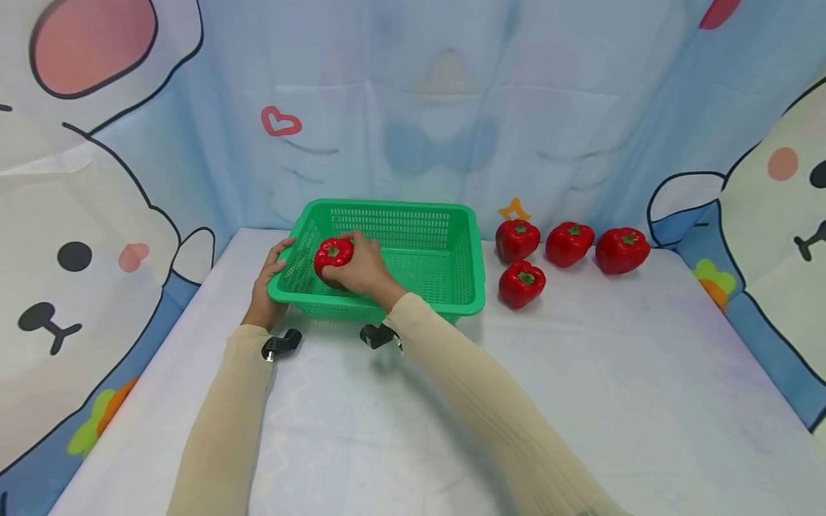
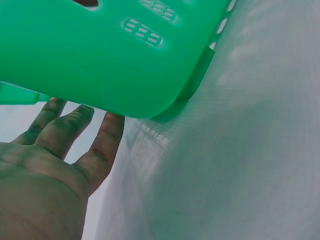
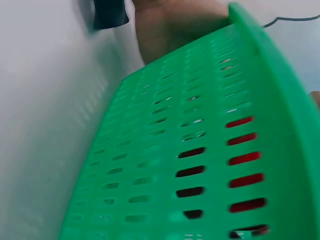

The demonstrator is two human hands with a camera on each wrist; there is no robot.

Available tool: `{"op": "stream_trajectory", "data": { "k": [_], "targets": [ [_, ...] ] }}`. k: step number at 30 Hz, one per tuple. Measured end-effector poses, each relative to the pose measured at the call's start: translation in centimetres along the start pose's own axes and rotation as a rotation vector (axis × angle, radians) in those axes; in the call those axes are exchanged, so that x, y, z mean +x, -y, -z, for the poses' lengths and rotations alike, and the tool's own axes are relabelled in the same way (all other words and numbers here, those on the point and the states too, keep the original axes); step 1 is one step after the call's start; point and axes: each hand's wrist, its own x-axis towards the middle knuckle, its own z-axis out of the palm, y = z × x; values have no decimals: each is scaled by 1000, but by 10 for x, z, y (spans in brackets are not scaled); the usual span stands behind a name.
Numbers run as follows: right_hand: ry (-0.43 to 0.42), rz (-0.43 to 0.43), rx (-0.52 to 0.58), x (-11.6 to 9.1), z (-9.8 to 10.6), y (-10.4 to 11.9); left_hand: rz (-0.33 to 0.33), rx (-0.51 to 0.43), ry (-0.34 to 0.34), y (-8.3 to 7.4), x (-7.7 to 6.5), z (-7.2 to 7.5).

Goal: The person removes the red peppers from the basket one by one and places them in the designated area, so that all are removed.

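Note:
In the head view my right hand (image 1: pixel 366 266) grips a red bell pepper (image 1: pixel 333 252) inside the green plastic basket (image 1: pixel 413 312), near its left end. The pepper's green stem faces up. My left hand (image 1: pixel 267 289) is at the basket's left end, its fingers along the rim. The left wrist view shows the left hand (image 2: pixel 55 160) with fairly straight fingers, the tips against the basket's edge (image 2: pixel 115 65). From the right wrist, red shows through slots in the basket wall (image 3: pixel 165 130); the right hand's grip is hidden there.
To the basket's right, one bell pepper (image 1: pixel 521 284) sits in front of a row of three: a left one (image 1: pixel 518 240), a middle one (image 1: pixel 569 244) and a right one (image 1: pixel 622 251). A white cloth (image 1: pixel 581 401) covers the table. Behind hangs a printed curtain (image 1: pixel 413 86).

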Motion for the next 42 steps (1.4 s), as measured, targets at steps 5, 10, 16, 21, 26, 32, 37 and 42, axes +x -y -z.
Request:
{"op": "stream_trajectory", "data": {
  "k": [5,10,16,21,26,32,37,42],
  "targets": [
    [-17,48,134,-12,15,6,0,-17,-6,-1,0,-2],
    [-47,122,167,-32,39,7,0,5,-4,-1,0,-2],
    [-42,169,102,-58,64,-2,-10,1,-10,0,-3,4],
    [-70,210,113,-85,97,-22,-7,17,-6,1,-4,3],
    [-204,224,124,-106,145,-51,-8,14,6,-1,-2,2],
    [-396,47,86,-114,204,-70,-22,-14,-3,-5,-2,5],
    [-479,-106,-15,-112,240,-100,-18,-11,19,-6,-4,9],
    [-478,-250,-45,-107,260,-139,-24,-22,13,-8,-8,12]
  ]
}}
